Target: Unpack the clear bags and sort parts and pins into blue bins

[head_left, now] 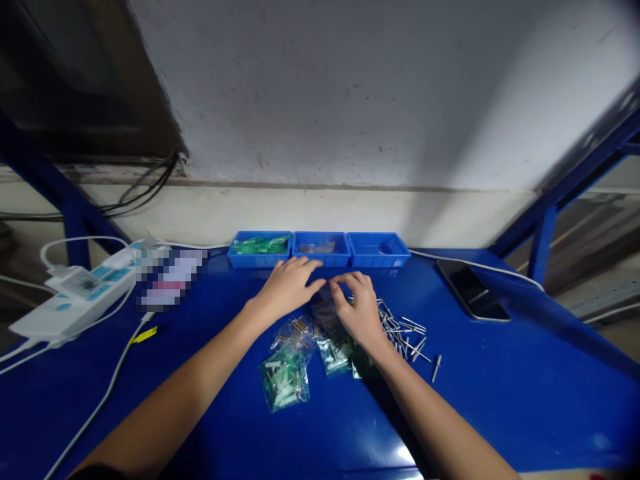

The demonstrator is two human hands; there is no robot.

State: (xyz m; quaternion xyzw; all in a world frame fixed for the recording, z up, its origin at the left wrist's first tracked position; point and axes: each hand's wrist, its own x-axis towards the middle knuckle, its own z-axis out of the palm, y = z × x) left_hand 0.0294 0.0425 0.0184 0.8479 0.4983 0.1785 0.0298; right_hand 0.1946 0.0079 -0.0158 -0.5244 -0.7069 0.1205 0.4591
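Along the back edge of the blue table (500, 400) stand three bins side by side; the left bin (260, 262) holds green packets, the middle bin (325, 261) clear bags; before the middle bin is the left hand (289, 285), thumb and fingers apart; just beside it, the right hand (359, 307) has its thumb and forefinger near each other, though whether they pinch anything I cannot tell; between the forearms lie clear packets of brass-coloured pins (296, 333), with green-backed packets (285, 380) nearer the front edge; beside the right wrist, silvery pins (400, 330) lie loosely heaped; toward the back right corner rests a phone (473, 290); near the left edge, a white power strip (65, 310).
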